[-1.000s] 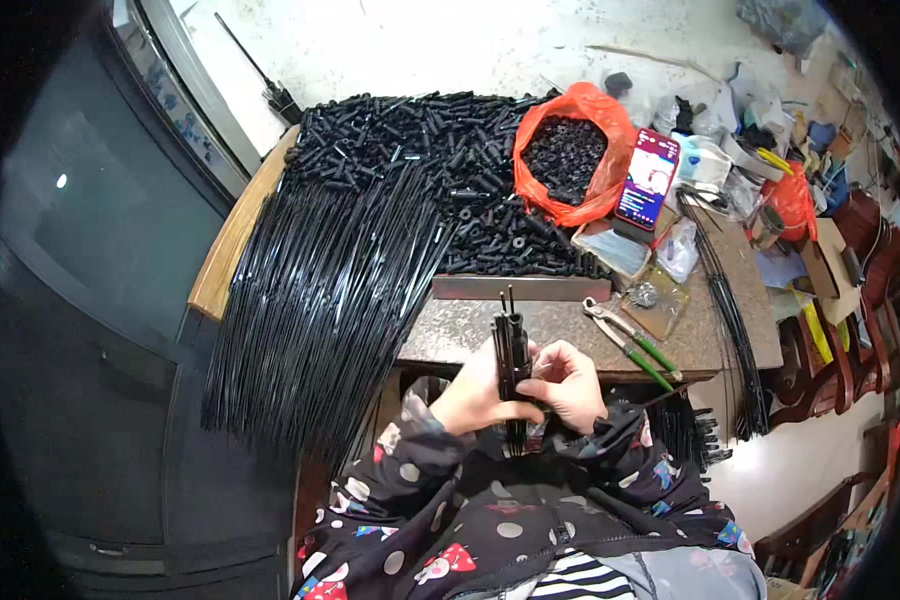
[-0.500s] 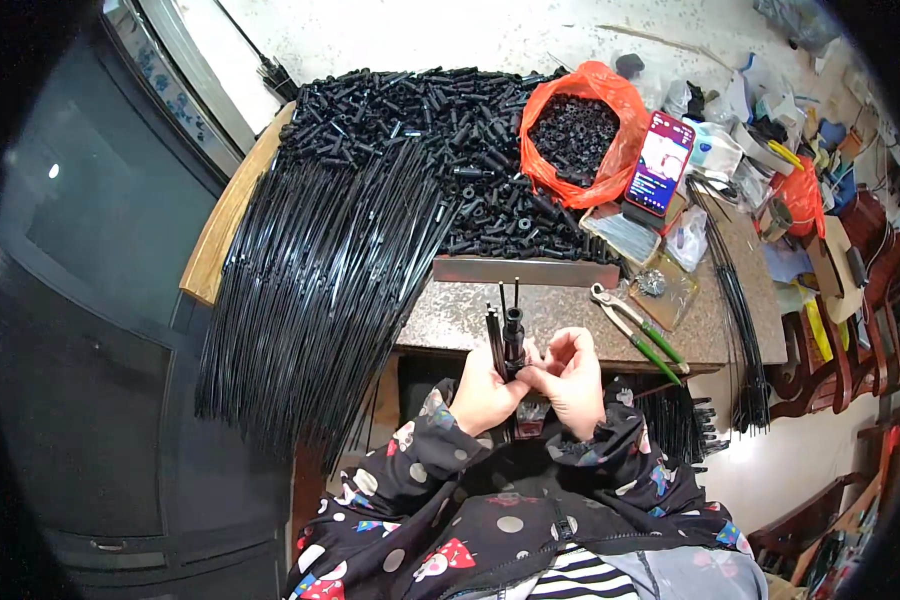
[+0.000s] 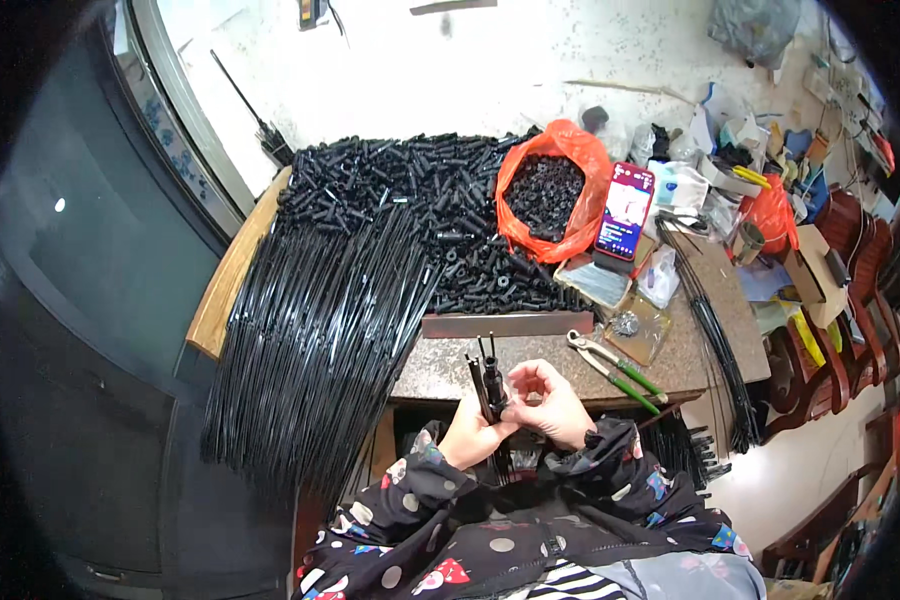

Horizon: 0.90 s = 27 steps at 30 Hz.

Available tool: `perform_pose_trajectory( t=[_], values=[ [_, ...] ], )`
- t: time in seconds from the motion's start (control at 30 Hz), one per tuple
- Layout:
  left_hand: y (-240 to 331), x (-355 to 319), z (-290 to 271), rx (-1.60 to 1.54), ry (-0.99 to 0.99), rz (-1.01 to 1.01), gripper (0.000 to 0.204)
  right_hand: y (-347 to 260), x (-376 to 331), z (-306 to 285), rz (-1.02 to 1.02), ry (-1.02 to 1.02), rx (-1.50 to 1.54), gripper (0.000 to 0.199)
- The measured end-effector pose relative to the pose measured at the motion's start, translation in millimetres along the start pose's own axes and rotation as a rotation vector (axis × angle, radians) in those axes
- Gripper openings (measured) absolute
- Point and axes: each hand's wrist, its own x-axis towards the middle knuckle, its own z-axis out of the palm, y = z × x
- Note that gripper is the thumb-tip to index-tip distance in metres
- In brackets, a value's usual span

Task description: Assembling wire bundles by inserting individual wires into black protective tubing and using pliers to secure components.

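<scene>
In front of my body, near the table's front edge, both hands are close together. My left hand (image 3: pixel 467 435) is closed around a black tubular piece (image 3: pixel 492 376) and several thin black rods (image 3: pixel 476 374), all pointing upward. My right hand (image 3: pixel 558 412) meets it from the right, its thumb and a fingertip pinched at the tube's lower part; the exact contact is partly hidden by the fingers. Below the hands, the rods' lower ends show only in part against the dark clothing.
A big heap of black tubular parts (image 3: pixel 370 180) covers the back, with long black rods (image 3: pixel 310 340) fanned over the left edge. An orange bag (image 3: pixel 595 150) of small black pieces, a propped phone (image 3: pixel 625 210) and green-handled pincers (image 3: pixel 618 370) are on the right. A metal strip (image 3: pixel 510 325) borders the heap.
The whole view has shifted, so the table and hands appear lower and slightly left. Both hands keep nearly the same hold on the tubular piece and rods.
</scene>
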Motion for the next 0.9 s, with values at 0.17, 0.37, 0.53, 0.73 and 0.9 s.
perform_pose_trajectory(
  t=[0.17,0.37,0.53,0.73,0.9],
  values=[
    [-4.4,3.9,2.6,0.041,0.159,-0.022,0.012,-25.7,-7.3,7.6,-0.549,0.198,-0.529,0.016],
    [61.6,22.7,2.7,0.291,-0.011,0.191,0.014,-52.7,-28.1,20.1,-1.069,0.47,-0.886,0.024],
    [61.6,3.4,-17.0,-0.162,0.128,0.28,0.016,-36.7,-42.1,-37.8,-0.82,0.444,-1.072,0.03],
    [47.9,13.2,-1.6,0.219,0.038,0.194,0.029,17.5,-58.6,-77.9,-0.13,0.404,-1.798,0.044],
    [48.0,28.5,-1.6,0.109,-0.022,0.308,0.071,15.1,-49.2,-75.8,0.329,0.163,-0.024,0.024]
  ],
)
